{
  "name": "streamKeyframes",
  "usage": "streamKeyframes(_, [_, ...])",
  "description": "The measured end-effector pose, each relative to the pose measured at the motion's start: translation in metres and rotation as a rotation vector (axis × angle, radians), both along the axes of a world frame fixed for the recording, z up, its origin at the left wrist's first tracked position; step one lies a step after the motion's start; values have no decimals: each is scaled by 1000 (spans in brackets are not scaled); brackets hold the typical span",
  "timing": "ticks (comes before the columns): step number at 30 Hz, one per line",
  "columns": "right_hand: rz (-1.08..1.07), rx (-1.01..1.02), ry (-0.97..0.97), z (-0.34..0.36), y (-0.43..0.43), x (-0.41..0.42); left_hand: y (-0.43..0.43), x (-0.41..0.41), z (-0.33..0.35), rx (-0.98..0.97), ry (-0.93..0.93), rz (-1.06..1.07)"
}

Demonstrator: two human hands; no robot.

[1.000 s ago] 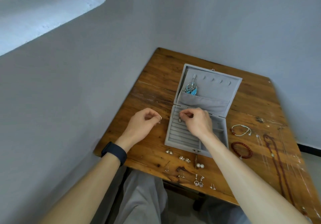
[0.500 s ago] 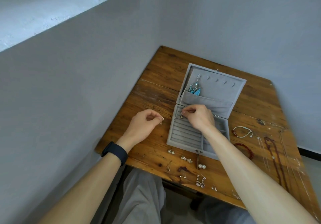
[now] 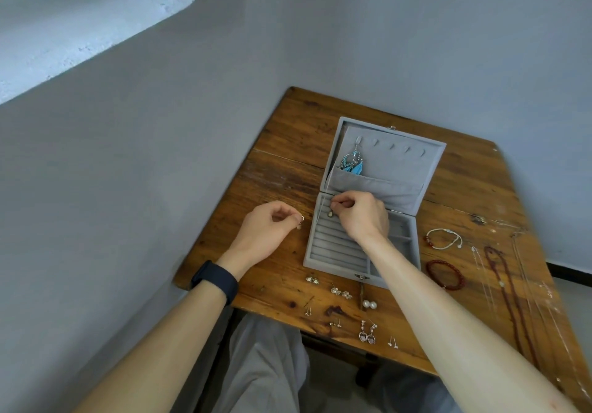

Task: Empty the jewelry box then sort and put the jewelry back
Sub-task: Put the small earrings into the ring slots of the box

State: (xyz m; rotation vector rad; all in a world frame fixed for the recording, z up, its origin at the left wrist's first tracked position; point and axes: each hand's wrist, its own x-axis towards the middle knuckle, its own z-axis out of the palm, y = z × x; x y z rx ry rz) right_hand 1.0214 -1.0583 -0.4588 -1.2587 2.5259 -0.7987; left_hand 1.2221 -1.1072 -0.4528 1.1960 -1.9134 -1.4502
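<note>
Right hand (image 3: 362, 217) is pinching a tiny earring (image 3: 330, 213) over the jewelry box's (image 3: 336, 252) far slots mid-table, left hand (image 3: 266, 230) is pinching a second earring (image 3: 300, 220) beside it. Any fumble is risking one bouncing off the table's left edge.

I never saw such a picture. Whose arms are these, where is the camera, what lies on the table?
No machine: one person's bare arms, filmed by a head-worn camera looking down. The left hand pinches a small silver earring over the brown wooden table. The right hand pinches a second earring over the open grey velvet jewelry box, where a blue feather earring hangs in the lid. Earring pairs lie before the box; a dark red bead bracelet and necklaces right of it.
</note>
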Motion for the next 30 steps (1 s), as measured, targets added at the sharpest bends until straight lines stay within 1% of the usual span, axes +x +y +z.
streamKeyframes(3, [33, -63, -46, -1, 6, -2, -1, -8, 3, -38, -26, -11])
streamKeyframes(6, [37, -143, -67, 1, 24, -6, -6, -17, 7, -138, -87, -73])
streamKeyframes(10, [28, -189, 26, -1, 63, -16, -14, -32, 14, -314, -203, -205])
streamKeyframes(12, [26, -181, 90, -7, 83, -24, -18, -40, 15, -360, -284, -243])
streamKeyframes(15, [29, -162, 114, -18, 104, -33, -21, -51, 19, -407, -427, -273])
streamKeyframes(19, [78, -167, 143, -28, 114, -35, -14, -66, 25, -530, -563, -238])
streamKeyframes(25, [69, -178, 228, -39, 114, -33, -4, -87, 28, -700, -764, -153])
streamKeyframes(27, [66, -177, 247, -40, 114, -33, -3, -93, 29, -701, -788, -133])
streamKeyframes(30, [61, -167, 261, -40, 114, -32, -2, -102, 29, -630, -818, -110])
